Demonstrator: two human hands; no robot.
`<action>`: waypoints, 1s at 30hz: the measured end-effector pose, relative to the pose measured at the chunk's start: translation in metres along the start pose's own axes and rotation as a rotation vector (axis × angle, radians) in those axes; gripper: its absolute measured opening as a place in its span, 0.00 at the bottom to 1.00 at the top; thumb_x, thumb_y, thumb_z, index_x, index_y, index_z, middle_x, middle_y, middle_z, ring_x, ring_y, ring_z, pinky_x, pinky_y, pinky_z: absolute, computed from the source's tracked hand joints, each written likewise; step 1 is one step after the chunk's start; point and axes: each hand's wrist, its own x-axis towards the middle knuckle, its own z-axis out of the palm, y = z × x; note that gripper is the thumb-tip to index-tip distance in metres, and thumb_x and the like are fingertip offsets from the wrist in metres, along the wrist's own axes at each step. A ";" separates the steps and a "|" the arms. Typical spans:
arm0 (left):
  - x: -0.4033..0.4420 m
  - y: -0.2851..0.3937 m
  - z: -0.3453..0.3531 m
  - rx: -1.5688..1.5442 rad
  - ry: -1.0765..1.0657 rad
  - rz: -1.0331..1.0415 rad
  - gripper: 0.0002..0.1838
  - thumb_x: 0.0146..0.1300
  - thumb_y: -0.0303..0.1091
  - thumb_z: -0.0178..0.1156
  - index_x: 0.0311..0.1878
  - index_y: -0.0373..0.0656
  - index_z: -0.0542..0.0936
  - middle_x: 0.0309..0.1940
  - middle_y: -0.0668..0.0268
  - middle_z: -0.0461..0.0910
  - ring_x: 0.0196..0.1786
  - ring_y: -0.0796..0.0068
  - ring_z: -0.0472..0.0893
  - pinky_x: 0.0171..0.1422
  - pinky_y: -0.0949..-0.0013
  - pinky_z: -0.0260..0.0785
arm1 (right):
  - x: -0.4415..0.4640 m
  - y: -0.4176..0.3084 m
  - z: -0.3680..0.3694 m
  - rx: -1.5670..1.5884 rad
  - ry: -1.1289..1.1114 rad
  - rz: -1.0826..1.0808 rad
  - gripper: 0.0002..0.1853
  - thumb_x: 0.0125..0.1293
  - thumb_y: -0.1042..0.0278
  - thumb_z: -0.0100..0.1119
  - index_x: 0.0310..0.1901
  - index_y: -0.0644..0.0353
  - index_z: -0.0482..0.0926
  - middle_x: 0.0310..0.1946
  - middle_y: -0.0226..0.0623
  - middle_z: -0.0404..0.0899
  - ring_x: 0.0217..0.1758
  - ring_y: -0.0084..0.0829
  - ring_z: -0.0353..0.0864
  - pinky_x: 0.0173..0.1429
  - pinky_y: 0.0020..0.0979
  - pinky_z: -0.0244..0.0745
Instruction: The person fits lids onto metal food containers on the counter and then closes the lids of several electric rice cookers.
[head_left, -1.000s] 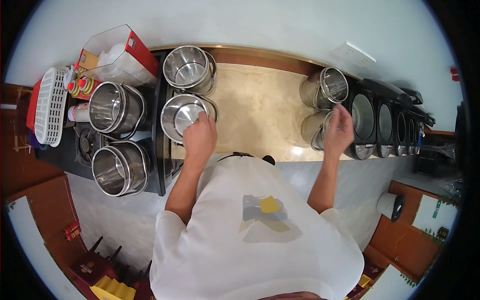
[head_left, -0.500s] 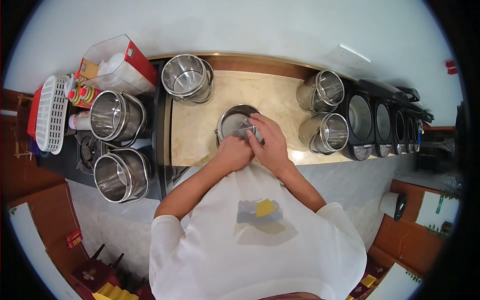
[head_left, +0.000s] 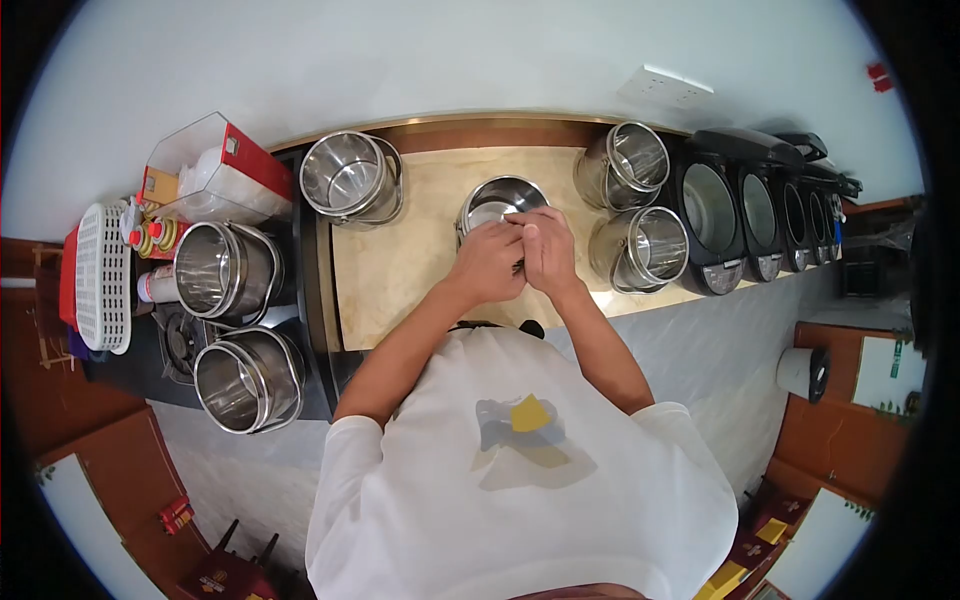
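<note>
In the head view, a stainless steel pail [head_left: 502, 188] stands on the beige counter [head_left: 400, 270], right in front of me. My left hand [head_left: 488, 262] is curled at the pail's near rim. Beside it, my right hand [head_left: 549, 250] has its fingers bent toward the left, and the two hands touch. A small dark spot shows between them, but whatever they hold is hidden. The backs of my hands cover the near side of the pail. The part of its inside that shows is shiny bare metal.
Steel pails stand at the counter's back left [head_left: 348, 178] and right [head_left: 640, 250]. Several black rice cookers [head_left: 712, 220] line up beyond, lids raised. At left, more pails [head_left: 240, 380], a gas stove [head_left: 180, 340], a white basket [head_left: 103, 278] and a red-sided clear box [head_left: 255, 170].
The view has shifted. Both hands and the middle pail have moved farther back and to the right on the counter. My right hand has drawn down from over the pail's opening against my left.
</note>
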 end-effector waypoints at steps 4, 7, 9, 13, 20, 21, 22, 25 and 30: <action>-0.008 -0.006 -0.036 -0.081 0.278 -0.004 0.19 0.51 0.24 0.70 0.49 0.40 0.86 0.52 0.54 0.84 0.56 0.51 0.83 0.62 0.54 0.75 | 0.004 -0.009 -0.003 -0.127 -0.090 -0.023 0.19 0.75 0.54 0.58 0.41 0.63 0.87 0.33 0.44 0.88 0.40 0.43 0.86 0.62 0.44 0.73; -0.022 -0.037 -0.075 0.406 0.453 -0.162 0.21 0.56 0.27 0.71 0.55 0.40 0.84 0.58 0.53 0.82 0.62 0.48 0.80 0.69 0.50 0.69 | -0.004 -0.036 0.000 -0.332 -0.266 -0.055 0.20 0.71 0.49 0.64 0.37 0.61 0.86 0.28 0.41 0.86 0.37 0.42 0.86 0.59 0.42 0.73; -0.025 -0.056 -0.098 0.627 0.514 -0.307 0.20 0.60 0.33 0.71 0.55 0.40 0.83 0.57 0.52 0.82 0.63 0.50 0.79 0.73 0.49 0.64 | -0.010 -0.041 0.010 -0.429 -0.345 -0.091 0.20 0.69 0.48 0.67 0.35 0.61 0.86 0.26 0.39 0.85 0.36 0.41 0.85 0.58 0.41 0.72; -0.035 -0.089 -0.119 0.765 0.407 -0.404 0.16 0.63 0.40 0.70 0.49 0.40 0.85 0.49 0.55 0.86 0.56 0.55 0.82 0.68 0.51 0.65 | -0.008 -0.036 0.027 -0.509 -0.423 0.044 0.21 0.67 0.46 0.67 0.29 0.58 0.84 0.21 0.39 0.84 0.27 0.42 0.85 0.47 0.39 0.76; -0.032 -0.093 -0.119 0.866 0.270 -0.484 0.16 0.61 0.46 0.71 0.28 0.43 0.83 0.30 0.60 0.86 0.37 0.57 0.83 0.49 0.56 0.65 | 0.017 -0.022 0.031 -0.592 -0.484 0.121 0.24 0.68 0.39 0.64 0.30 0.55 0.86 0.19 0.42 0.83 0.24 0.45 0.86 0.30 0.43 0.80; -0.031 -0.092 -0.119 0.868 0.256 -0.512 0.17 0.62 0.47 0.71 0.29 0.42 0.84 0.31 0.60 0.87 0.38 0.58 0.84 0.49 0.56 0.65 | 0.022 -0.018 0.030 -0.590 -0.488 0.114 0.24 0.68 0.39 0.64 0.30 0.55 0.86 0.19 0.42 0.83 0.24 0.45 0.86 0.30 0.43 0.80; -0.032 -0.093 -0.119 0.872 0.259 -0.519 0.17 0.62 0.47 0.71 0.29 0.42 0.84 0.31 0.60 0.87 0.38 0.58 0.84 0.49 0.56 0.65 | 0.027 -0.013 0.029 -0.608 -0.480 0.149 0.25 0.67 0.37 0.64 0.31 0.55 0.86 0.20 0.43 0.84 0.25 0.46 0.87 0.30 0.45 0.81; -0.032 -0.095 -0.120 0.883 0.263 -0.501 0.18 0.61 0.48 0.72 0.28 0.42 0.83 0.29 0.60 0.86 0.36 0.58 0.84 0.48 0.57 0.65 | 0.042 0.002 0.020 -0.632 -0.471 0.218 0.27 0.66 0.34 0.63 0.33 0.55 0.87 0.22 0.45 0.85 0.27 0.48 0.88 0.32 0.48 0.81; -0.032 -0.096 -0.118 0.898 0.280 -0.491 0.19 0.59 0.49 0.73 0.25 0.43 0.82 0.28 0.60 0.86 0.35 0.58 0.84 0.47 0.57 0.65 | 0.060 0.036 -0.001 -0.722 -0.414 0.231 0.28 0.68 0.35 0.60 0.33 0.56 0.88 0.23 0.47 0.86 0.30 0.48 0.89 0.36 0.48 0.82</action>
